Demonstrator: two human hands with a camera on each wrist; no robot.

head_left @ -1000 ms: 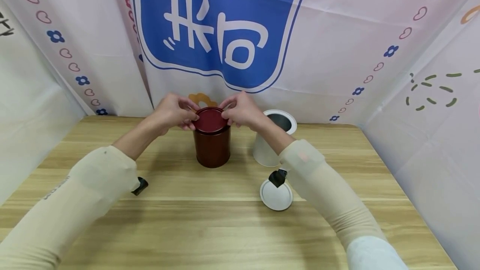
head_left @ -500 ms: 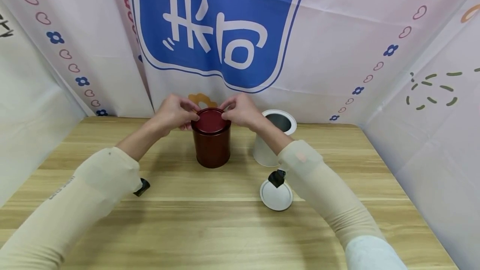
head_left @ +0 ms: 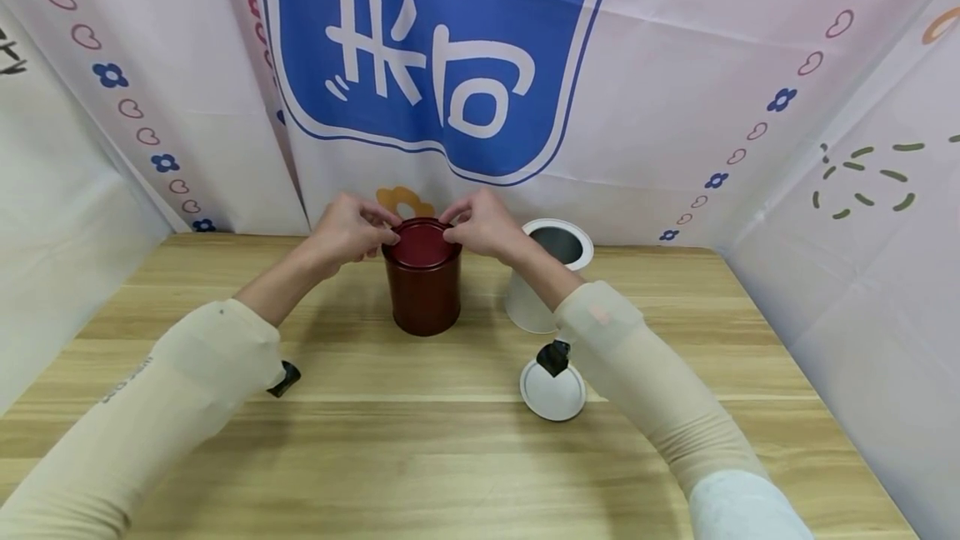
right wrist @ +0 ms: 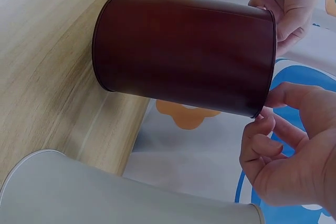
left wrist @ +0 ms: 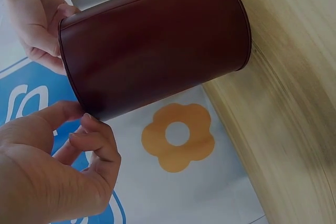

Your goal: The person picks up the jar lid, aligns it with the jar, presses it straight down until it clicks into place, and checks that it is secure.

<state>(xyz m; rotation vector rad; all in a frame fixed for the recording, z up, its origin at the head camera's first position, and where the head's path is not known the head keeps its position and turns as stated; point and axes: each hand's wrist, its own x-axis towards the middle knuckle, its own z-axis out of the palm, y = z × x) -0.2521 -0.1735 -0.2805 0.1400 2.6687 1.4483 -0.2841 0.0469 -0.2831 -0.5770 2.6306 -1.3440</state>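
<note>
A dark red can (head_left: 424,298) stands upright near the back of the table, with a red lid (head_left: 422,243) lying level in its top. My left hand (head_left: 347,227) pinches the lid's left edge between thumb and fingers; my right hand (head_left: 483,223) does the same at the right edge. From the left wrist view, the can's side (left wrist: 152,45) fills the upper middle, and the left fingertips (left wrist: 89,121) sit right at its top rim. In the right wrist view, the right fingertips (right wrist: 265,119) also meet that rim, with the lid's face hidden.
To the right stands an uncovered white can (head_left: 530,302), partly behind the right forearm. In front of it a round white lid (head_left: 553,394) lies on the wooden table (head_left: 420,457). A printed cloth (head_left: 637,107) hangs close behind the cans.
The red lid has sunk slightly from just above the can's rim to level in its top. Both hands have come down a little with it, and their lower fingers have drawn in.
</note>
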